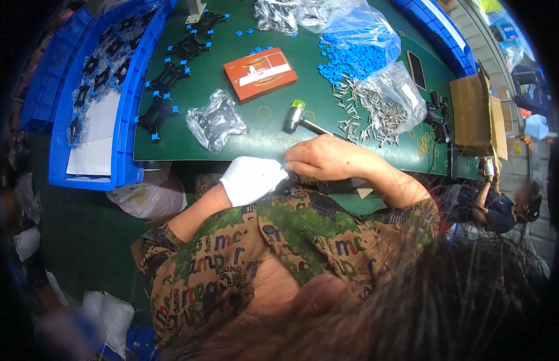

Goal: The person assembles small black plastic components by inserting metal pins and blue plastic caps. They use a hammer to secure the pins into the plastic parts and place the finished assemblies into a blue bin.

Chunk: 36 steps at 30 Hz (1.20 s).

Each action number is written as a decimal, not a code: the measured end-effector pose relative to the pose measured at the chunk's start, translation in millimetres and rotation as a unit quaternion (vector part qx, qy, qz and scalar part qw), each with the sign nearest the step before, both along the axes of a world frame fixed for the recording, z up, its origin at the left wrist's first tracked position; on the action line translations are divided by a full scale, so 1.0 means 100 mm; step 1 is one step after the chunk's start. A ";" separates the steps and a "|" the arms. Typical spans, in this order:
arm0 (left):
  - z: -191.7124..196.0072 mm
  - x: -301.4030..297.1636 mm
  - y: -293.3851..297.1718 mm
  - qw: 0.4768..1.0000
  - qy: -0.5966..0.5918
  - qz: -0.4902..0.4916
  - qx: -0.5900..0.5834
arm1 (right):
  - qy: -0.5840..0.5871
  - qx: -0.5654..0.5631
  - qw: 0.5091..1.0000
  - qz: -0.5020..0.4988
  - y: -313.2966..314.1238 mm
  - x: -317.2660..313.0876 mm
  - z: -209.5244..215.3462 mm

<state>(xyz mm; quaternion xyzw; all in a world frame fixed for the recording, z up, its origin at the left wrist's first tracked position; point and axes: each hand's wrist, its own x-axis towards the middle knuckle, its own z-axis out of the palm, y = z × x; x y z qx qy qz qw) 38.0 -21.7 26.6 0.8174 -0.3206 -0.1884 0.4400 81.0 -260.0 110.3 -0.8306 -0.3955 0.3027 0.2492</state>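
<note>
At nine o'clock a blue plastic crate (pixel 126 120) holds finished black frames on white paper, and just right of it, at about eleven, a column of black cross-shaped plastic brackets with blue caps on their arm tips (pixel 165 78) lies on the green table mat (pixel 171 147), so a good share of the assembly looks done. Near centre lie a crumpled clear bag of dark parts (pixel 216 120), an orange flat cardboard box (pixel 259 73) and a small mallet with a green-yellow head (pixel 298 117). At six o'clock of the mallet, by the table's near edge, the white-gloved left hand (pixel 250 178) meets the bare right hand (pixel 327 157); both are curled closed, fingertips pinching together around something small, apparently a tiny blue piece, though what exactly they hold cannot be told. Toward one o'clock a heap of loose blue plastic caps (pixel 345 60) spills from a clear bag beside a pile of short silvery metal pins (pixel 375 111), so plenty seems left to fit. At three o'clock stands a brown cardboard box (pixel 475 111).
</note>
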 end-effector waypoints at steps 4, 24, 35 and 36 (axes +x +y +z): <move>-0.18 -0.03 -0.02 0.999 -0.019 -0.026 -0.030 | 0.013 0.010 1.000 0.008 0.01 -0.03 -0.03; 0.45 0.22 0.47 0.974 0.208 0.044 -0.077 | 0.006 0.088 0.984 -0.155 -0.09 0.00 -0.20; 0.35 1.44 0.38 0.950 0.018 0.220 -0.222 | -0.365 -0.097 0.894 -0.243 -0.58 -0.18 -0.72; 0.38 1.45 0.30 0.958 0.014 0.214 -0.191 | -0.359 -0.079 0.897 -0.245 -0.59 -0.19 -0.74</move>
